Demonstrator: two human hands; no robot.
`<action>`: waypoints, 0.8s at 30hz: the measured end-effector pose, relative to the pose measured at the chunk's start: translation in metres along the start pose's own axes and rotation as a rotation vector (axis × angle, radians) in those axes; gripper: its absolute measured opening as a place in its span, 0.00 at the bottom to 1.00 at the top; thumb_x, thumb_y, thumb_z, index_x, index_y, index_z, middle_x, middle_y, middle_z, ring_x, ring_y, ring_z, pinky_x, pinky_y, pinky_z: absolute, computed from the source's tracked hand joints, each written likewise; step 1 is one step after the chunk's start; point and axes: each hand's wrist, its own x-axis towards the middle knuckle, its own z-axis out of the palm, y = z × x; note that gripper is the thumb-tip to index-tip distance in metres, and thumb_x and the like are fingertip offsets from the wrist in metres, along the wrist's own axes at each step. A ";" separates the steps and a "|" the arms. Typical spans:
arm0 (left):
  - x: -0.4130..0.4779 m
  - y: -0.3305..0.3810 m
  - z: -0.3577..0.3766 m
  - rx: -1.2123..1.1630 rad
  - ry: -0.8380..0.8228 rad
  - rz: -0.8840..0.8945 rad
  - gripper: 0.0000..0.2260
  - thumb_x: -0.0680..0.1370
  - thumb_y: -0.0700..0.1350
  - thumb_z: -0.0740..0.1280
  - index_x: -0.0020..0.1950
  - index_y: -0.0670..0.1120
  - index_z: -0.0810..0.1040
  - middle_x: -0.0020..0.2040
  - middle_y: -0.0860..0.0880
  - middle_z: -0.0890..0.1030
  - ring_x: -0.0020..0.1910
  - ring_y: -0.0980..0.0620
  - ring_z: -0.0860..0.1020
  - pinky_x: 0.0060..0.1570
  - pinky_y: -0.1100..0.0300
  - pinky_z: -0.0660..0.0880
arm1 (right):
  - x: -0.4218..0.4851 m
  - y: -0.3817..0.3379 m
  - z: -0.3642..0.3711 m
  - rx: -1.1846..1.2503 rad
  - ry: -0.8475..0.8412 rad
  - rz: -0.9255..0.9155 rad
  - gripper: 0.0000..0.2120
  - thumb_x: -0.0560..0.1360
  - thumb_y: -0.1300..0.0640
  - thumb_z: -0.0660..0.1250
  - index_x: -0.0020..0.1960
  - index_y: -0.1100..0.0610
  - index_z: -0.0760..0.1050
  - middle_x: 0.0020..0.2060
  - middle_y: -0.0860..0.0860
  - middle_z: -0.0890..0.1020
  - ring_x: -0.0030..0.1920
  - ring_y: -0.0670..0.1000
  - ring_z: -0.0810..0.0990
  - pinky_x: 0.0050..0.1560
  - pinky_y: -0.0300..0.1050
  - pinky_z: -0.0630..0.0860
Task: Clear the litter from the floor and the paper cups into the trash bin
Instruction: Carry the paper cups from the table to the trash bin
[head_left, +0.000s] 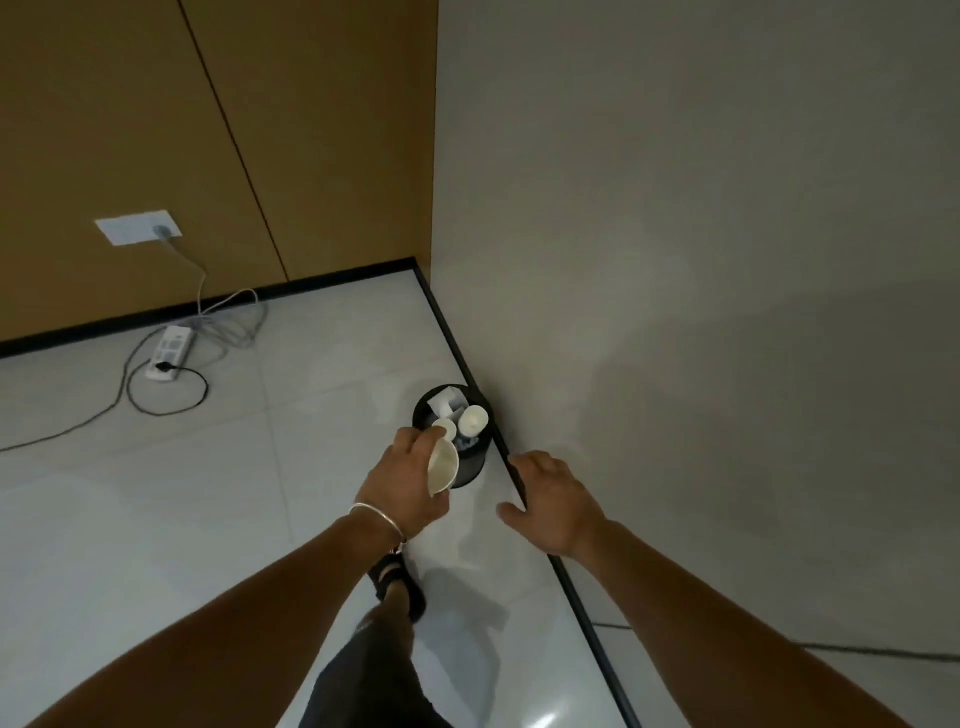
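Paper cup (442, 466): squeezed out of round, gripped in the left hand (402, 486) just above the near rim of the black trash bin (471, 467). Bin stood on the floor (260, 493) against the dark skirting (457, 343); 2 more cups (474, 420) and paper scraps (441, 402) contained. Right hand (556, 499): fingers loosely spread, nothing held.

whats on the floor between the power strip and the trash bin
In the head view, only the black cable loop beside the power strip, then bare tile up to the trash bin.
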 end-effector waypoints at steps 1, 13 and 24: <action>0.027 -0.008 0.000 -0.007 -0.023 0.007 0.35 0.68 0.49 0.73 0.72 0.52 0.62 0.63 0.48 0.67 0.57 0.47 0.73 0.53 0.54 0.76 | 0.025 0.000 -0.003 0.004 0.002 0.018 0.36 0.78 0.41 0.61 0.79 0.53 0.52 0.77 0.52 0.58 0.75 0.55 0.56 0.73 0.50 0.61; 0.233 -0.123 0.100 0.010 -0.235 -0.057 0.37 0.71 0.47 0.72 0.75 0.52 0.56 0.64 0.49 0.66 0.61 0.49 0.70 0.54 0.59 0.75 | 0.245 0.047 0.052 0.161 -0.053 0.174 0.33 0.78 0.40 0.61 0.78 0.51 0.54 0.76 0.50 0.60 0.77 0.51 0.56 0.74 0.49 0.63; 0.335 -0.229 0.304 0.118 -0.175 0.013 0.26 0.71 0.44 0.70 0.68 0.43 0.69 0.63 0.42 0.73 0.58 0.40 0.75 0.54 0.50 0.76 | 0.379 0.136 0.207 0.170 -0.059 0.146 0.34 0.77 0.39 0.62 0.77 0.51 0.55 0.76 0.49 0.60 0.76 0.49 0.56 0.70 0.46 0.67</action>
